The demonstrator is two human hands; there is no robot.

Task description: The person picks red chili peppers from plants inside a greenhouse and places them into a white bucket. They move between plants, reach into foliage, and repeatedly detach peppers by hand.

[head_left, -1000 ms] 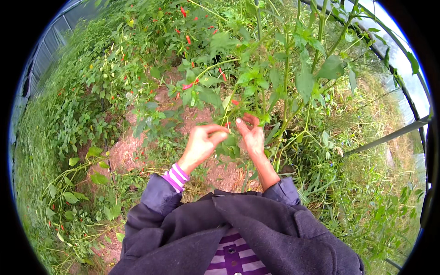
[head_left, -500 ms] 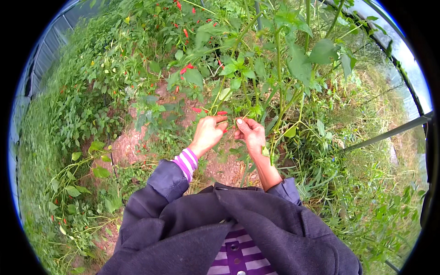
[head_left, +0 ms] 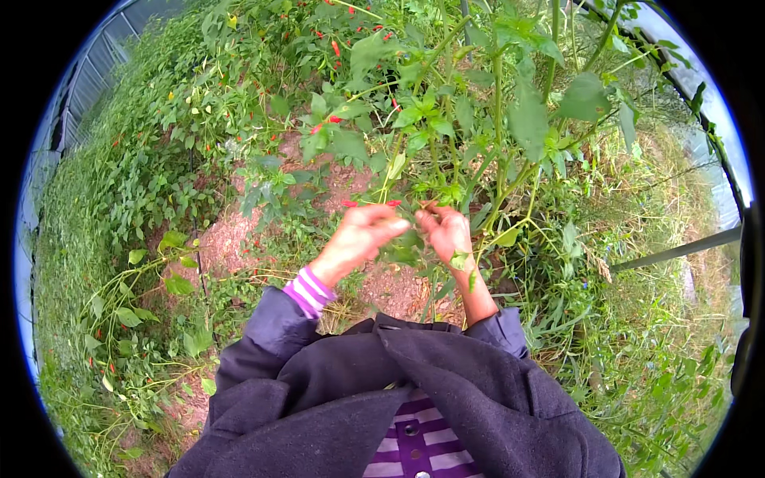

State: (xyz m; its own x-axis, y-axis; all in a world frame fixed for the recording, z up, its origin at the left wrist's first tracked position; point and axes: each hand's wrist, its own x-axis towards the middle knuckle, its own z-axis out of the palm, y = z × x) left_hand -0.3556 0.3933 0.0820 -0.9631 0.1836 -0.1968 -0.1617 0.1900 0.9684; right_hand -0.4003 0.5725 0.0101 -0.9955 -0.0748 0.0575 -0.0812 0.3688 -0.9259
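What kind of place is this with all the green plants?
Probably a vegetable garden, maybe in a greenhouse. Leafy plants carry what look like small red peppers, bare reddish soil shows between them, and a slanting grey pole stands at right.

Slim red pepper (head_left: pixel 394 204), nearly level, at the middle; second red pepper (head_left: pixel 351 204) just to its left; leafy green plant (head_left: pixel 430 123) upright on the far side.

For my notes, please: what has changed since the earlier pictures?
The left hand has moved leftward at the wrist since half a second ago. A green leaf now overlaps the wrist of the right hand, unlike one second ago. Both hands stay close together; grips are unclear.
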